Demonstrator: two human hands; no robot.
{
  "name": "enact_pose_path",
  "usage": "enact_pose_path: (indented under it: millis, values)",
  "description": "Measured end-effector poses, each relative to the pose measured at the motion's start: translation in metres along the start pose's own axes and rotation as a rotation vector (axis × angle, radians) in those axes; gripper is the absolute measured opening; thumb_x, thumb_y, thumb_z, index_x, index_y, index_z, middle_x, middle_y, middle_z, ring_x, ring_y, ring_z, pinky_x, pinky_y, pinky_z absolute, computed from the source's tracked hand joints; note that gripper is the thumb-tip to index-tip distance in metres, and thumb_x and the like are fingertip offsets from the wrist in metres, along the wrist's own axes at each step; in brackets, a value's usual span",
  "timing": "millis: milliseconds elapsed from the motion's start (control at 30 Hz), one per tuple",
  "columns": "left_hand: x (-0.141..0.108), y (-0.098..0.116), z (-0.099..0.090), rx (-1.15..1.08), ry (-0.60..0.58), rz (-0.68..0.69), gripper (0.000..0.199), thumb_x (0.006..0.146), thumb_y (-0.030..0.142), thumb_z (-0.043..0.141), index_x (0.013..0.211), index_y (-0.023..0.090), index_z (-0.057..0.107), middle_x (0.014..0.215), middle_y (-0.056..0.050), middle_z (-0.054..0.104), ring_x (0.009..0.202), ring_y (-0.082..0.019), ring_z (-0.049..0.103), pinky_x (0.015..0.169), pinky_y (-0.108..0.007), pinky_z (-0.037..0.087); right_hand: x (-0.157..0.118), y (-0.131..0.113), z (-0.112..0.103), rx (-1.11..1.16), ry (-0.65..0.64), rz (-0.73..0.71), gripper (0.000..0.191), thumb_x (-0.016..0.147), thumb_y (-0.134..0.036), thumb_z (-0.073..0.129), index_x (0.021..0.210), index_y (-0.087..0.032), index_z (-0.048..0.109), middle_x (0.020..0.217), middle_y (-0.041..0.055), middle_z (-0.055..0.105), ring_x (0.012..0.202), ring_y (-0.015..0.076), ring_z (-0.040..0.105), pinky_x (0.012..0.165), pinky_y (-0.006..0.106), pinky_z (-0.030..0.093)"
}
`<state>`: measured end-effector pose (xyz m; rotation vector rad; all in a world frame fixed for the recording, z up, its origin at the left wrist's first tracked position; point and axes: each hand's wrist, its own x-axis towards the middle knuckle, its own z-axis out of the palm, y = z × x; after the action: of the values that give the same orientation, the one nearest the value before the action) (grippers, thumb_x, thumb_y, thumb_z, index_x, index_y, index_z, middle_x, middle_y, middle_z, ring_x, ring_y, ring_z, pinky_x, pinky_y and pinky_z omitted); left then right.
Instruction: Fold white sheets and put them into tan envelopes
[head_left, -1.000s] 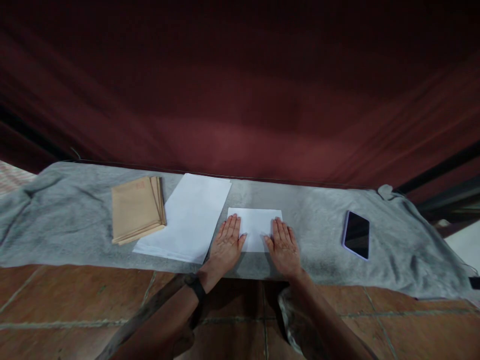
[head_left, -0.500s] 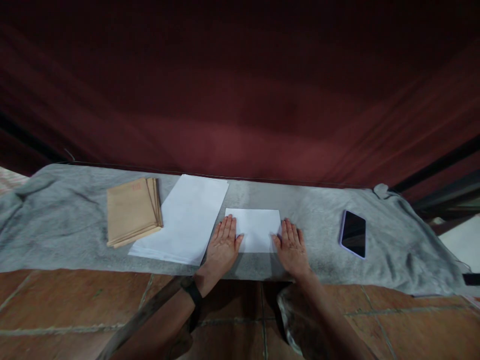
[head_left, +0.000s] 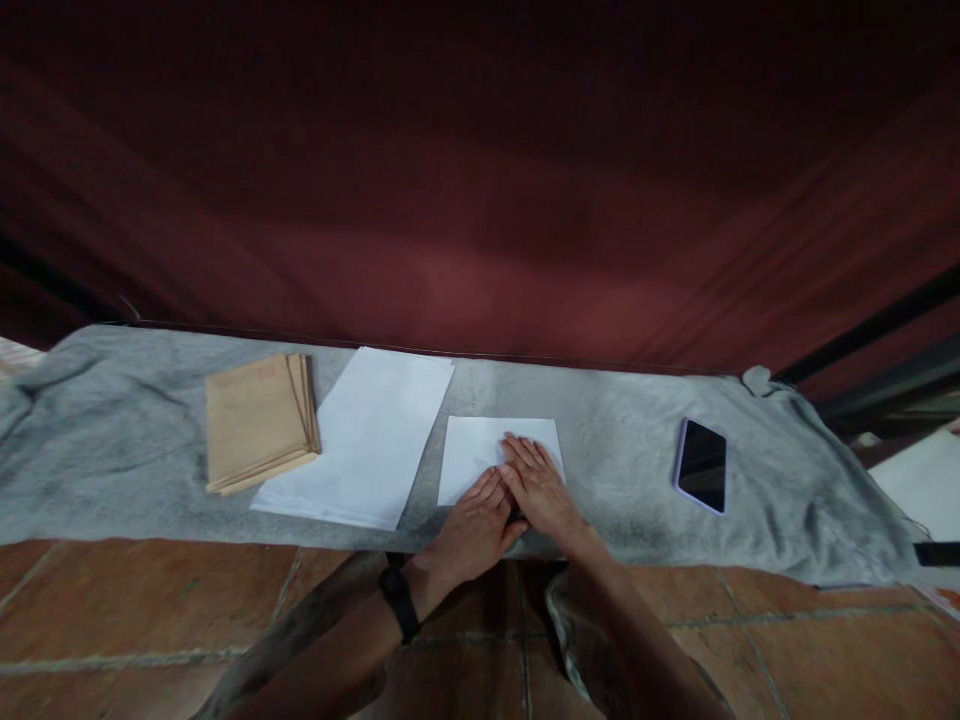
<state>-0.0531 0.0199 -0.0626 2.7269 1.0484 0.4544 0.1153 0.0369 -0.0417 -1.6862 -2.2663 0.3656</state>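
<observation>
A small white rectangle of paper [head_left: 466, 448], seemingly a folded sheet, lies flat on the grey cloth in front of me. Over its near edge rests my left hand [head_left: 478, 528], fingers stretched out and thumb apart. My right hand [head_left: 536, 488] lies flat across the paper's right half, its fingers extended up and to the left. The two hands meet near the middle and touch or slightly overlap. Part of the paper's lower right is hidden beneath them. Neither hand grasps anything. A dark watch [head_left: 399, 600] is on my left wrist.
Left of the paper lies a stack of white sheets [head_left: 367, 440], with brown envelopes [head_left: 255, 420] overlapping its left edge. A phone in a lilac case [head_left: 702, 466] lies at the right. The grey cloth [head_left: 615, 430] covers a narrow surface before a dark red curtain [head_left: 465, 260].
Both hands have moved inward from the paper's left and right edges to its middle. My left hand has also come nearer to me, onto the near edge.
</observation>
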Motion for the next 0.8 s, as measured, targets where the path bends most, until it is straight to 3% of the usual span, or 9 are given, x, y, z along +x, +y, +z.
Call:
enact_pose_path:
  millis: [200,367,467,633,800]
  values:
    - [0.000,0.006,-0.016,0.008,-0.039,0.056,0.061,0.102,0.048,0.046,0.151,0.011,0.043,0.157,-0.018,0.048,0.150,-0.026,0.039,0.124,-0.044,0.032,0.015,-0.001,0.006,-0.073,0.015,0.060,0.057,0.110,-0.042,0.021,0.156,-0.015,0.042,0.164,0.0068,0.038,0.154,0.0227,0.031,0.128,0.046,0.021]
    - [-0.004,0.009,-0.026,0.000,-0.081,0.090,0.057,0.103,0.048,0.044,0.147,0.012,0.050,0.153,-0.017,0.053,0.147,-0.026,0.044,0.123,-0.044,0.035,0.025,0.001,0.009,-0.107,0.043,0.103,0.054,0.110,-0.041,0.022,0.156,-0.020,0.042,0.164,0.0041,0.038,0.153,0.0228,0.033,0.127,0.047,0.023]
    - [-0.005,0.009,-0.030,-0.022,-0.083,0.086,0.049,0.105,0.040,0.040,0.141,0.011,0.056,0.147,-0.016,0.059,0.142,-0.025,0.050,0.121,-0.043,0.038,0.027,0.002,0.009,-0.116,0.050,0.109,0.054,0.110,-0.042,0.021,0.157,-0.022,0.042,0.164,0.0040,0.037,0.153,0.0236,0.032,0.127,0.048,0.022]
    - [-0.003,0.000,-0.028,-0.044,0.029,-0.064,0.044,0.102,0.022,0.036,0.140,0.011,0.056,0.148,-0.014,0.059,0.140,-0.021,0.053,0.120,-0.041,0.041,0.025,0.000,0.011,-0.145,0.073,0.125,0.055,0.110,-0.041,0.021,0.157,-0.019,0.042,0.165,0.0062,0.036,0.153,0.0239,0.033,0.127,0.046,0.021]
    - [0.002,-0.013,-0.012,0.073,0.107,-0.180,0.055,0.100,0.021,0.037,0.152,0.006,0.040,0.159,-0.019,0.044,0.151,-0.025,0.038,0.124,-0.048,0.036,0.021,-0.001,0.018,-0.181,0.120,0.102,0.052,0.109,-0.036,0.031,0.158,-0.019,0.038,0.166,0.0081,0.033,0.153,0.0257,0.032,0.126,0.048,0.020]
